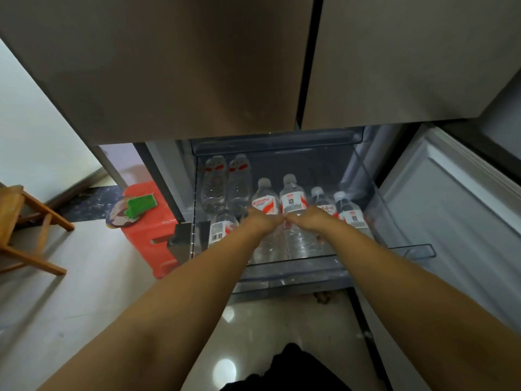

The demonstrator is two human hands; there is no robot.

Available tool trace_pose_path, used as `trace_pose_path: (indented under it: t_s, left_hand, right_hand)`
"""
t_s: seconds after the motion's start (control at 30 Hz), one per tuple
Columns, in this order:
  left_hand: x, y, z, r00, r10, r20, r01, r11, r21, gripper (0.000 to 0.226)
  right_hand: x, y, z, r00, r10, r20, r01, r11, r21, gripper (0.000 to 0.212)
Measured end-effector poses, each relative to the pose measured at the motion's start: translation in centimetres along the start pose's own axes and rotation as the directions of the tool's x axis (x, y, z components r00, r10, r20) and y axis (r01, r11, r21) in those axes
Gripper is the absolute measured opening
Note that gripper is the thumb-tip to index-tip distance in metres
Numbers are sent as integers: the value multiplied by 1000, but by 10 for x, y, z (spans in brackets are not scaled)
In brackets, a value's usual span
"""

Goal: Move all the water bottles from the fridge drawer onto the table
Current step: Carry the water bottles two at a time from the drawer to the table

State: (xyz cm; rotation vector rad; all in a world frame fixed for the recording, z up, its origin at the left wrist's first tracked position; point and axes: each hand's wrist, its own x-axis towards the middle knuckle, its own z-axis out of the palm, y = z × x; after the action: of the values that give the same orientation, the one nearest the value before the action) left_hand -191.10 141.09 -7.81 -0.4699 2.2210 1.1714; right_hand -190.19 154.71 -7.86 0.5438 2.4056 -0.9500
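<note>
Both your hands are down in the open fridge drawer [417,251]: left hand [263,220] and right hand [306,218] each wrapped around an upright water bottle [293,201]; the other bottles [349,213] stand alongside.

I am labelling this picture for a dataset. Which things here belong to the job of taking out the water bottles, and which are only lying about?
Belong to the job:
- water bottles, lying in the drawer
- fridge drawer, pulled open
- left hand and right hand, both down on the bottles

Only lying about:
- red stool
- green sponge on the stool
- wooden chair
</note>
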Motion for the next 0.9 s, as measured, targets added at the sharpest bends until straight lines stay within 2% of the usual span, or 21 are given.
trace_pose_path:
  t_s: [0.1, 0.2, 0.3, 0.4, 0.53, 0.67, 0.8, 0.9]
  left_hand:
    - [7, 0, -1, 999, 24, 40, -24, 1000, -9, 103]
    - [12, -2, -8, 994, 81, 75, -73, 992, -101, 77]
    - [11, 0, -22, 978, 84, 190, -43, 977, -209, 54]
    - [11, 10, -30, 934, 81, 348, 7, 970, -245, 53]
    - [12, 26, -22, 817, 204, 539, 11, 929, -369, 46]
    - [8, 38, -12, 700, 256, 667, 81, 899, -430, 37]
    - [-5, 52, 1, 621, 277, 734, 161, 871, -465, 52]
    - [-17, 59, 3, 528, 294, 796, 192, 872, -450, 55]
  right_hand:
    - [3, 6, -9, 997, 40, 68, -50, 989, 141, 55]
    - [5, 10, -21, 975, 58, 213, -133, 924, 357, 57]
    - [7, 11, -38, 936, 38, 350, -218, 843, 492, 53]
    - [7, 16, -56, 918, -43, 394, -233, 744, 626, 52]
    - [-3, 27, -72, 937, -81, 341, -201, 672, 712, 64]
    - [-25, 39, -85, 956, -67, 285, -209, 528, 823, 54]
    - [-57, 44, -88, 978, -81, 191, -145, 387, 910, 54]
    - [-85, 45, -82, 990, -95, 101, -75, 238, 968, 59]
